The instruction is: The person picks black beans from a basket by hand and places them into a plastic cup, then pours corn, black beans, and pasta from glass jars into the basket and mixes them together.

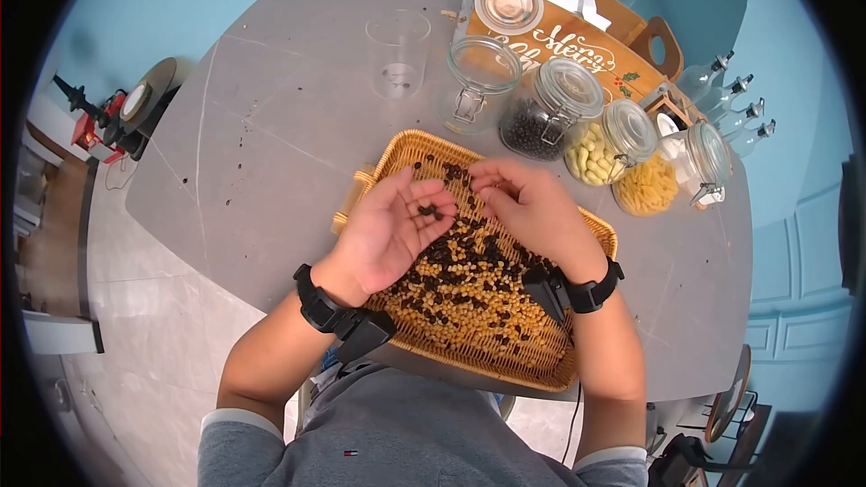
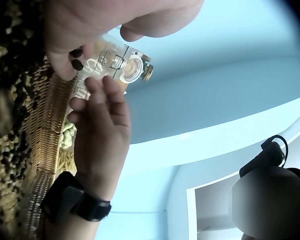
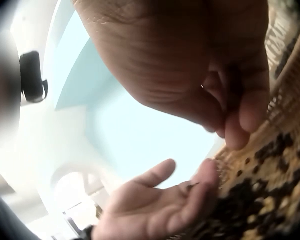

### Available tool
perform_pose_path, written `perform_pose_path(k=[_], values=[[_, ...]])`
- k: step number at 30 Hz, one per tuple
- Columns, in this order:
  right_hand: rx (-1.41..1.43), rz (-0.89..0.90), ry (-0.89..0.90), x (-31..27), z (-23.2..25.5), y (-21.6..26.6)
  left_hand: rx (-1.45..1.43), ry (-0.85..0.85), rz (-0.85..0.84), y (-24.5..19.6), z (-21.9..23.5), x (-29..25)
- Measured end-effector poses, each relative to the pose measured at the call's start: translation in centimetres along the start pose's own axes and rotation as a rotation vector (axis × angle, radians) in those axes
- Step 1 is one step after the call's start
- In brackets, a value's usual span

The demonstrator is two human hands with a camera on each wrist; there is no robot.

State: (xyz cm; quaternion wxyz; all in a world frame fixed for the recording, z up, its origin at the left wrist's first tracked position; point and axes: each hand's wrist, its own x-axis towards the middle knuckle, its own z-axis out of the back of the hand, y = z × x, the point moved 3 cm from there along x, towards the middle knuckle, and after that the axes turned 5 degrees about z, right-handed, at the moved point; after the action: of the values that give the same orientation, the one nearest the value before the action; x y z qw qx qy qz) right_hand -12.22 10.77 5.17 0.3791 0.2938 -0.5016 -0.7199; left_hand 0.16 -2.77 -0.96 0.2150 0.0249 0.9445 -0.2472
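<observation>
Over the wicker basket (image 1: pixel 403 146), my left hand (image 1: pixel 383 227) is turned palm up with its fingers loosely bent. A few dark beans (image 1: pixel 430 212) lie on its fingers; two dark beans (image 2: pixel 77 65) also show in the left wrist view. Close by on the right, my right hand (image 1: pixel 534 207) hovers palm down with bent fingers. A gap shows between its thumb and forefinger, and no bean is visible there. Yellow beans (image 1: pixel 451 311) mixed with dark ones (image 1: pixel 460 257) cover the basket's floor below both hands.
Behind the basket stand an open glass jar (image 1: pixel 483 81), a jar of black beans (image 1: pixel 541 122), a jar of pale green pods (image 1: pixel 595 158) and a pasta jar (image 1: pixel 646 188). A clear plastic cup (image 1: pixel 397 59) stands left of them. A wooden crate (image 1: pixel 577 45) and glass bottles (image 1: pixel 713 81) are farther back.
</observation>
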Motion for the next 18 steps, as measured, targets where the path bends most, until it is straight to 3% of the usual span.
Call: perform_pose_path(k=[2,3,5,12,18], values=[[-0.501,0.124,0.129,0.2,0.2,-1.3,-0.03,-0.069,-0.046,-0.1,0.1,-0.1],[-0.503,0.122,0.127,0.0,-0.1,-1.9,-0.062,-0.14,-0.094,-0.2,0.2,-0.1],[-0.7,0.314,0.139,-0.4,-1.5,-2.2,-0.074,-0.127,-0.09,-0.2,0.3,-0.1],[-0.773,0.313,0.144,0.3,-2.2,-3.4,-0.083,-0.105,-0.057,-0.1,0.5,-0.1],[-0.598,0.369,0.097,0.5,-0.2,-2.8,-0.036,-0.121,-0.019,0.1,0.0,-0.3]])
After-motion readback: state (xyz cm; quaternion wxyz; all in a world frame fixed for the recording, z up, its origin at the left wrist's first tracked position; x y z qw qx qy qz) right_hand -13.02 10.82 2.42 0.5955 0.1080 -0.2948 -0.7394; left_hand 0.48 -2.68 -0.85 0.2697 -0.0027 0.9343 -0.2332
